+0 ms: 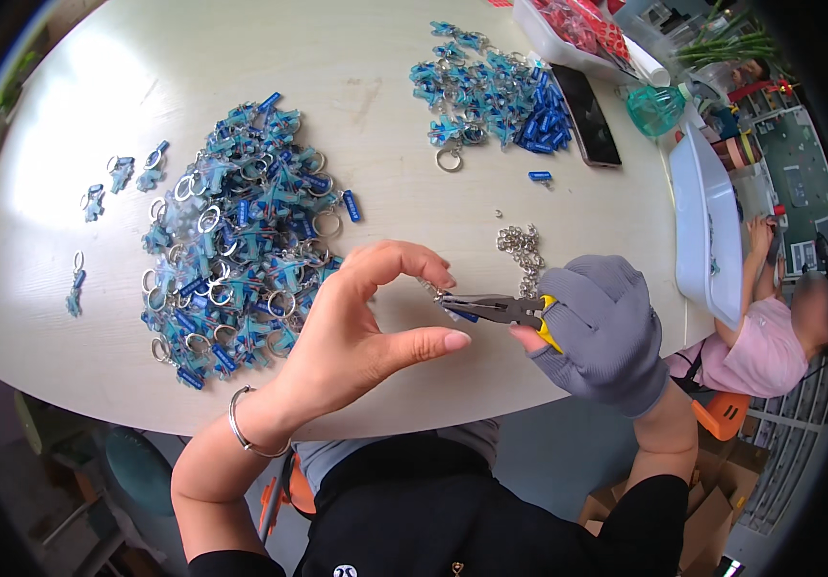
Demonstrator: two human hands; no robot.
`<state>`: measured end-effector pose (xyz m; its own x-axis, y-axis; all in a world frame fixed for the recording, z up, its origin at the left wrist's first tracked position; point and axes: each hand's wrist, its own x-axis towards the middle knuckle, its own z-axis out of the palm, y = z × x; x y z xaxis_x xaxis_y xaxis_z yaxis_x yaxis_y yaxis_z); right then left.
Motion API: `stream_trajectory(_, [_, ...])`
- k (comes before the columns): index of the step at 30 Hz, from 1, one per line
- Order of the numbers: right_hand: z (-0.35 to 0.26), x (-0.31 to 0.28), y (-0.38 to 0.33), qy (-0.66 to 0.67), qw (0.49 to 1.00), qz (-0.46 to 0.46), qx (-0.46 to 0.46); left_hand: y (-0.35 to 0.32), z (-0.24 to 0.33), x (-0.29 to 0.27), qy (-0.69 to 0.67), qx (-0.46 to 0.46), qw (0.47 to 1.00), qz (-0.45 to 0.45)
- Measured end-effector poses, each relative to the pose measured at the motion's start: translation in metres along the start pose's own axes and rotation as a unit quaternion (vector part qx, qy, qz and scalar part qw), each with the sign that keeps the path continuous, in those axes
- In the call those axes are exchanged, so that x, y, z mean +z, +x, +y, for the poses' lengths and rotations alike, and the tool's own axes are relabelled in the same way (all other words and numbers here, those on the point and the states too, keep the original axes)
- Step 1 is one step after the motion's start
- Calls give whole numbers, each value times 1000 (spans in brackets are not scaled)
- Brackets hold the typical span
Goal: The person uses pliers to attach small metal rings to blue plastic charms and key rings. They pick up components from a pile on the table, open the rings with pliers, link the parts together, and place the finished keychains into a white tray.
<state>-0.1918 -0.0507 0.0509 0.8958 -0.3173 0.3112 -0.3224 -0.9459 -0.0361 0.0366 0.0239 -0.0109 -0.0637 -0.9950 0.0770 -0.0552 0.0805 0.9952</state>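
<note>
My left hand (366, 327) is bare, with a bracelet (237, 423) at the wrist. Its thumb and index finger curve apart around the tip of the pliers; the other fingers are mostly hidden. My right hand (606, 332), in a grey glove with the thumb tip bare, grips yellow-handled needle-nose pliers (501, 308). At the jaws is a keychain piece with a short silver chain (429, 288) and a blue tag (465, 315). The chain lies by my left index fingertip; whether it touches is unclear. Beyond the pliers lies a small heap of silver chain links (524, 252).
A large pile of blue keychains (241, 240) covers the left middle of the table (356, 87). Farther right lie blue charms (481, 82), blue tags (546, 120) and a phone (585, 115). A white bin (702, 221) stands at the right edge. Another person (751, 337) sits beyond.
</note>
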Motion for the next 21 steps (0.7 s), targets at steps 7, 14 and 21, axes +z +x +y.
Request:
stream_trajectory(7, [-13,12,-6,70,995,47,60,-5,0,9,105,132,984,64])
stream_trajectory(14, [-21,16,-12,75,992,52,92,-11,4,18,166,180,960,137])
stream_trajectory(21, [-26,15,-7,82,991,64,87,-8,1,13,148,201,957,149])
